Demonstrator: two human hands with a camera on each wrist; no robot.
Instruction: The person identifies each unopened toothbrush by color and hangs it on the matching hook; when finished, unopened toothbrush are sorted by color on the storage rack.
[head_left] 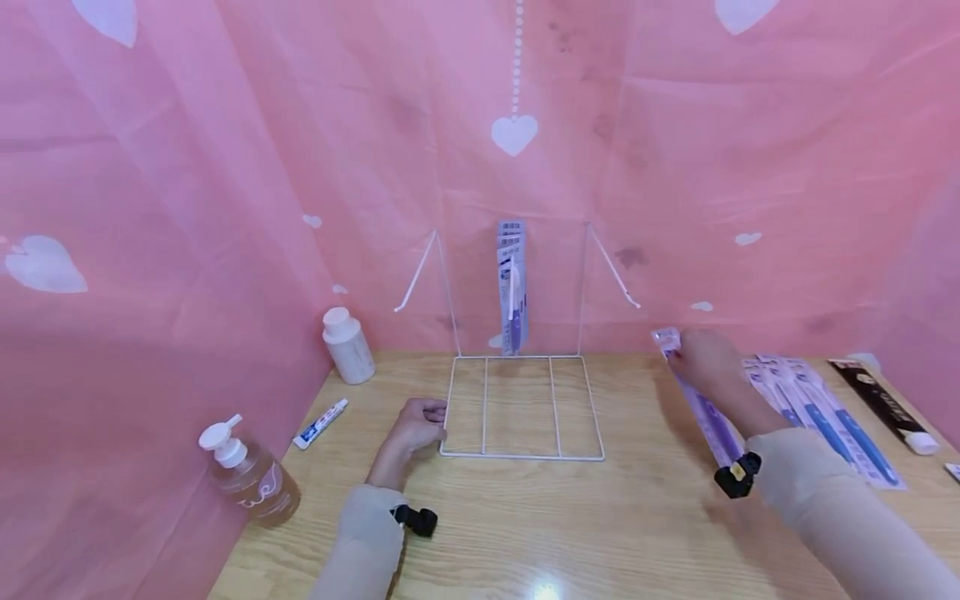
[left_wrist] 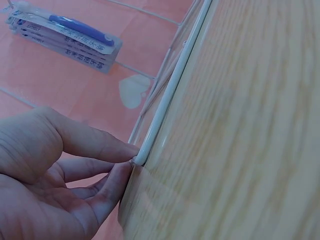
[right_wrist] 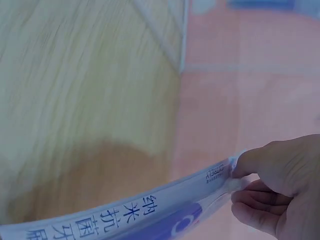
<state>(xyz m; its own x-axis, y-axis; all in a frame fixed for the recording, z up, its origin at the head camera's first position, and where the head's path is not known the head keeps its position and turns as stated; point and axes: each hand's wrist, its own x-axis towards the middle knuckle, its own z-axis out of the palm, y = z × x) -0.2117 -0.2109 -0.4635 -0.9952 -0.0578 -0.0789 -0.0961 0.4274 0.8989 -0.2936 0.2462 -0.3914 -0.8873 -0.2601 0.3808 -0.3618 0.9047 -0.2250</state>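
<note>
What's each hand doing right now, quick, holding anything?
Left hand: closed, pinching the white wire rack near a corner.
Right hand: closed, holding a packaged purple toothbrush by one end.

The sleeves (head_left: 821, 483) seem cream, the wrist cameras (head_left: 738, 476) black.

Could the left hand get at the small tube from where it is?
Probably yes: the small tube lies near the left hand, with only bare table between, though it would likely have to let go of the rack.
</note>
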